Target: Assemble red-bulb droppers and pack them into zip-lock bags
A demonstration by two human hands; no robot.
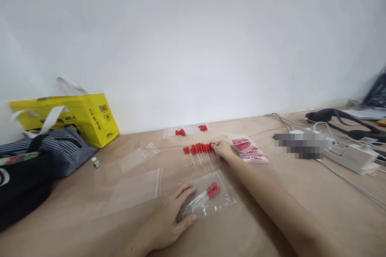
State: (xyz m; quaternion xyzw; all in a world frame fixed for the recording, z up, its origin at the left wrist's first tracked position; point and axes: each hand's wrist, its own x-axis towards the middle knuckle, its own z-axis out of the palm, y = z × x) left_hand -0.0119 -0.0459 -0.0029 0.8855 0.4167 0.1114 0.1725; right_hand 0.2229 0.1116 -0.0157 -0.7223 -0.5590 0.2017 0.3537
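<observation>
A row of glass droppers [201, 156] with red rubber bulbs lies on the brown tabletop, bulbs pointing away from me. At the row's right end, my right hand [223, 150] has its fingers closed at the bulb of a dropper [213, 146]; the fingertips partly cover it. Nearer to me lies a clear zip bag [221, 198] with a few red-bulbed droppers [212, 190] inside, lying at a slant. My left hand [173, 217] rests at this bag's left edge, thumb and fingers spread apart.
Filled zip bags [249, 150] are stacked right of the row. Another bag with red-bulbed droppers [181, 132] lies by the wall. Flat bags [137, 186] lie left. Farther out are a yellow bag [90, 116], a tiny bottle [95, 162], a power strip [346, 156] and a headset [331, 116].
</observation>
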